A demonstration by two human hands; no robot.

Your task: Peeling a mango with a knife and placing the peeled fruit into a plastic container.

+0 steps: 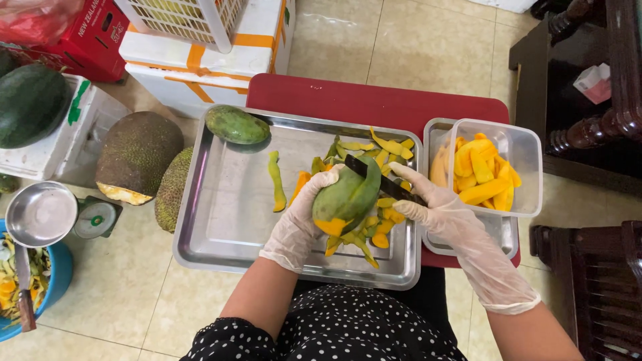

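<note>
Landmark: large rectangular steel tray (pixel 221 220), resting partly on a dark red stool top (pixel 348 100) above the person's lap.

Left hand: the gloved left hand (pixel 301 214) hovers over the right half of the tray, fingers curled around a green mango with a yellow-orange peeled patch (pixel 348 197) (the bare flesh shows at its lower end).

Right hand: the gloved right hand (pixel 428 200) sits over the tray's right edge, fingers clenched on the handle of a dark-bladed knife (pixel 374 179); the blade lies against the top of the held mango.

Peelings: curled strips of green and yellow mango skin (pixel 374 230) lie scattered on the tray under and around both hands.

Second fruit: a whole unpeeled green mango (pixel 236 125) lies in the tray's far left corner.

Cut fruit: a clear plastic tub (pixel 521 150) holding yellow mango slices (pixel 481 174) stands just right of the tray, on a smaller steel tray (pixel 498 244).

Left of the tray: two rough brown-green jackfruit (pixel 137 154) on the tiled floor, then a small kitchen scale with a steel bowl (pixel 41 214).

Beyond the tray: a white foam box with orange tape (pixel 194 67).
</note>
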